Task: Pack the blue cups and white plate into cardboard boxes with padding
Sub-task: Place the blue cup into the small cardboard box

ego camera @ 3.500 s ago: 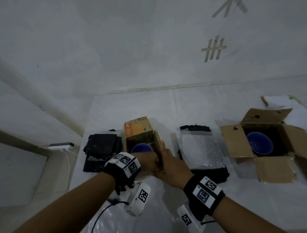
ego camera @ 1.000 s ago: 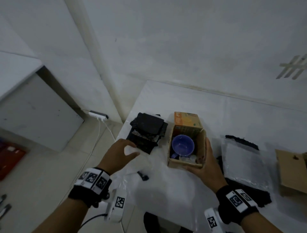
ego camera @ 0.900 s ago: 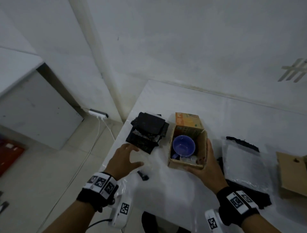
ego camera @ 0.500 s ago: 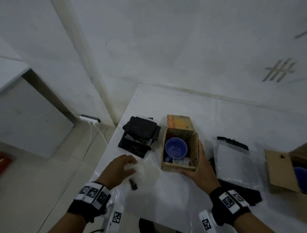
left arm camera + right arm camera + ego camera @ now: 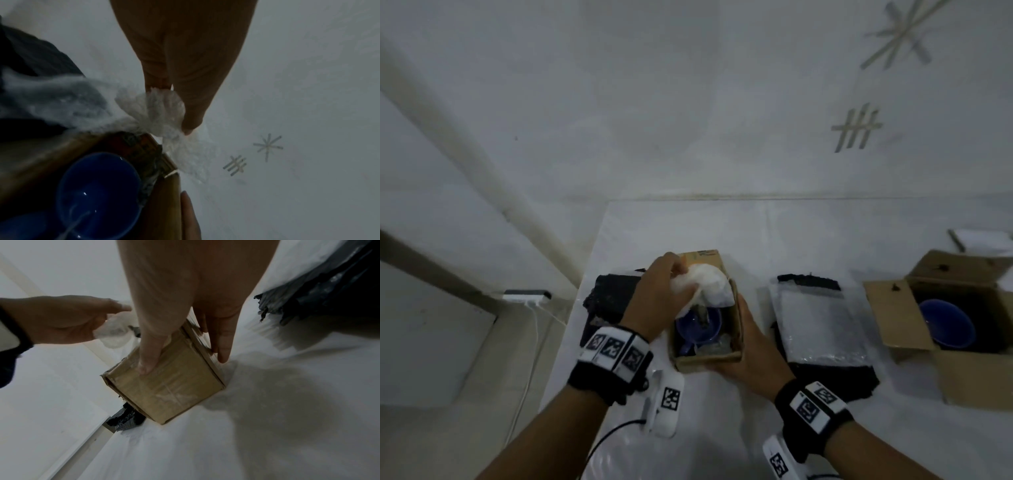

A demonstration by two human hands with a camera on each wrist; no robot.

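Note:
A small cardboard box (image 5: 705, 358) stands at the table's near left with a blue cup (image 5: 698, 329) upright inside it. My left hand (image 5: 674, 291) grips a crumpled wad of white padding (image 5: 709, 286) just above the box's far end; the wad hides part of the cup. In the left wrist view the fingers (image 5: 191, 120) pinch the padding (image 5: 162, 110) over the cup (image 5: 96, 191). My right hand (image 5: 746, 342) grips the box's near right corner, thumb (image 5: 148, 360) on the front face of the box (image 5: 174, 386). A second blue cup (image 5: 947, 323) sits in a larger open box (image 5: 893, 315) at right.
A stack of black foam pieces (image 5: 609, 301) lies left of the small box. A bubble-wrap sheet (image 5: 822, 325) rests on more black foam between the two boxes. The table's left edge (image 5: 571, 335) drops to the floor, where a power strip (image 5: 527, 295) lies.
My left hand picked the white padding off the table near the left edge and carried it up over the small box. My right hand stayed on the box.

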